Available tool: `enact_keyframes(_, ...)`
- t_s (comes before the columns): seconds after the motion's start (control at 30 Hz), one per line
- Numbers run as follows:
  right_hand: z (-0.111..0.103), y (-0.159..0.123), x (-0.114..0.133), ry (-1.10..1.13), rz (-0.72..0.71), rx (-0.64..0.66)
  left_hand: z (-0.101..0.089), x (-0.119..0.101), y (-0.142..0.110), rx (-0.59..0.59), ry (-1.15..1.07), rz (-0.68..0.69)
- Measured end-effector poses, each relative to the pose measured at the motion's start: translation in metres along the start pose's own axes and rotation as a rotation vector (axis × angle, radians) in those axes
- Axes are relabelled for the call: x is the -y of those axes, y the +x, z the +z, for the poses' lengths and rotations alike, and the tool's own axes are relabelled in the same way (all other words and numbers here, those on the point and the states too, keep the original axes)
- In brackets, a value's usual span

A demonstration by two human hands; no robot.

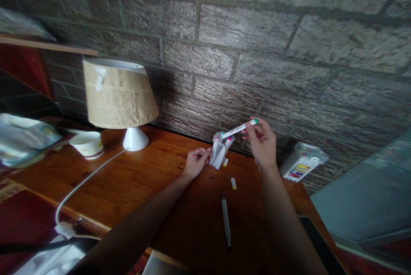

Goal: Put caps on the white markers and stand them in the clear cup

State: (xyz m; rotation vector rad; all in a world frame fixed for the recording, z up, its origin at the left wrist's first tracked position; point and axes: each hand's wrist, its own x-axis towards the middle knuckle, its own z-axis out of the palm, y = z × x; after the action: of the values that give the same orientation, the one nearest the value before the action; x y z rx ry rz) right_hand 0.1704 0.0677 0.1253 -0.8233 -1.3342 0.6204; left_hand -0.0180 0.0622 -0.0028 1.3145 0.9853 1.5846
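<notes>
My right hand (263, 143) pinches a white marker (239, 129) with green ends, held tilted above a small clear case (227, 148). Several white markers (218, 157) stand in that case, some with pink tips. At the case's left side, my left hand (196, 162) is closed with its fingers against it, steadying it on the wooden table (180, 206). An uncapped marker (226, 220) lies nearer to me. Between it and the case is a white cap (233, 183) with a yellow end, and a small yellow-and-white piece (225, 162) sits beside the case.
A lamp (121, 95) with a paper-print shade stands at the left, its white cord (86, 181) crossing the table edge. Left of it are a paper cup (87, 144) and a shiny bag (22, 138). Another marker case (303, 161) stands far right, near the brick wall (247, 22).
</notes>
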Motion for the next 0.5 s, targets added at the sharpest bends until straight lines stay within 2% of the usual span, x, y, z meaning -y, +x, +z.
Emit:
enact_keyframes(0.17,0.016,0.003,-0.025,-0.08,0.026,0.016,0.0,0.01,0.0,-0.002,0.086,0.028)
enact_keyframes(0.33,0.023,0.0,-0.036,-0.313,-0.042,0.146,0.002,0.008,-0.004,-0.168,0.226,0.208)
enact_keyframes(0.5,0.028,-0.004,-0.037,-0.541,-0.084,0.263,0.004,0.006,-0.005,-0.089,0.225,0.234)
